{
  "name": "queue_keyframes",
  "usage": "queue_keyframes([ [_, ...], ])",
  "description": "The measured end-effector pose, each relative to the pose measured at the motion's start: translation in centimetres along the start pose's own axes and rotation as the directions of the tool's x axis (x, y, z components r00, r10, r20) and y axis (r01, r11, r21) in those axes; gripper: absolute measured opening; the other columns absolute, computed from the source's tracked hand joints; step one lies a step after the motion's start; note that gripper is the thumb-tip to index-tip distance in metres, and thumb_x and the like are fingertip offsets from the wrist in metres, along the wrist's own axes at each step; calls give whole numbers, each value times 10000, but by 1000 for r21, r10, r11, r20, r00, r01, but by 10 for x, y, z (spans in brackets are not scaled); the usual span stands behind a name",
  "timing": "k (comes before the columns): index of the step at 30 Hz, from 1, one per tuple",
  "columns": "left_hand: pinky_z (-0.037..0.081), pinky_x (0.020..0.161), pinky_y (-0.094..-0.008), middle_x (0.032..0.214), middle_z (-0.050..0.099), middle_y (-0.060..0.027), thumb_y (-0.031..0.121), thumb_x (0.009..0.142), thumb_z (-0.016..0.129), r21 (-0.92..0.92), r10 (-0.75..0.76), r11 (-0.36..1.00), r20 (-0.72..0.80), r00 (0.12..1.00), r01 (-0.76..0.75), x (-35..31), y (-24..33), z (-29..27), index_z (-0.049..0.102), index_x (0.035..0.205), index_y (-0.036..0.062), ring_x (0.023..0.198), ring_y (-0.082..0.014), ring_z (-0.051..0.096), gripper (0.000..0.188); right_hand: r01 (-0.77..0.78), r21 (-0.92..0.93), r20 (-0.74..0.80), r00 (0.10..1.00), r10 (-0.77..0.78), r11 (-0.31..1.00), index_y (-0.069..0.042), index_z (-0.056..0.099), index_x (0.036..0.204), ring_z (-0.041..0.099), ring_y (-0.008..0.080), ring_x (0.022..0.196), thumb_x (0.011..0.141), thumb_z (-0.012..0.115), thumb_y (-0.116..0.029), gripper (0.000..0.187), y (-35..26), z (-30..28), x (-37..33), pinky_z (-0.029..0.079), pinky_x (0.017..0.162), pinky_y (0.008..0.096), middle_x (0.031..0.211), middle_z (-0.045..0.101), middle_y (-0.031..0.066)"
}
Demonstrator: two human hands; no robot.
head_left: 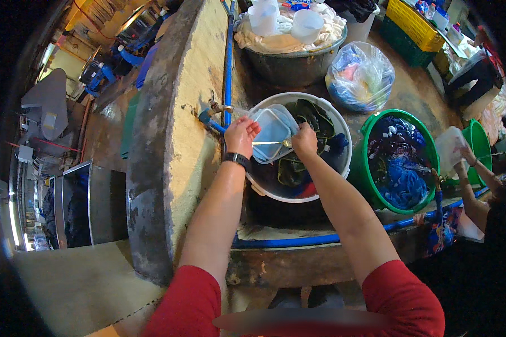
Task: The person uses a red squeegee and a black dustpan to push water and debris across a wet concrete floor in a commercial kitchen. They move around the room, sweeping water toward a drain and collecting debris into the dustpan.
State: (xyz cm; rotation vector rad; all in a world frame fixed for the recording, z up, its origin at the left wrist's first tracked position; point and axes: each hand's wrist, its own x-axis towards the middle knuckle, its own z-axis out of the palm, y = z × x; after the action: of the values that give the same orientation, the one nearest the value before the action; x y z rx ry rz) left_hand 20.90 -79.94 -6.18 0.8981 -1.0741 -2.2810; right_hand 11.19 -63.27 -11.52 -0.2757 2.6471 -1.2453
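Fingers of the right hand (305,143) clenched on the right edge of a clear container (272,124), held over the left half of the basin (349,137). Fingers of the left hand (239,139) uncurled and grasping nothing, just beside the container's left edge; touching or apart, impossible to tell. Across the container, a pale stick (271,142), too unclear to name further. On the left wrist, a dark watch (237,161).

Below the container, inside the basin, dark clothes (290,171), apparently lying in water. By judgement, soaking already begun, with clothes left in the basin to deal with; no way to say how much remains.

Close on the basin's left, a rough wall (192,140) and a tap (215,106), leaving little room for the left hand. Just right of the basin, a green tub (365,130) holding more clothes. Behind the basin, a grey tub (287,68); behind and to the right, a plastic bag (361,76). Along the near side, a blue pipe (309,241). Far right, beyond the green tub, a co-worker's hands (466,154). Most room for moving: above the basin's near half, between the forearms.
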Motion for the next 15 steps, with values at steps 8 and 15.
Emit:
queue_keyframes([
  [8,562,862,-420,947,613,-148,-17,916,607,-284,-66,958,-53,996,48,76,-7,-8,570,1027,2,895,-285,628,118,-114,195,85,991,99,974,8,621,1041,646,438,983,764,678,-124,313,12,21,-2,508,868,497,1006,679,256],
  [15,503,631,-287,766,588,-41,117,948,660,-485,-131,858,108,985,168,94,2,8,612,1033,27,679,-138,568,132,-15,128,142,990,-4,992,10,613,1075,643,414,1009,763,731,-155,373,14,15,-12,504,880,480,1040,676,241],
])
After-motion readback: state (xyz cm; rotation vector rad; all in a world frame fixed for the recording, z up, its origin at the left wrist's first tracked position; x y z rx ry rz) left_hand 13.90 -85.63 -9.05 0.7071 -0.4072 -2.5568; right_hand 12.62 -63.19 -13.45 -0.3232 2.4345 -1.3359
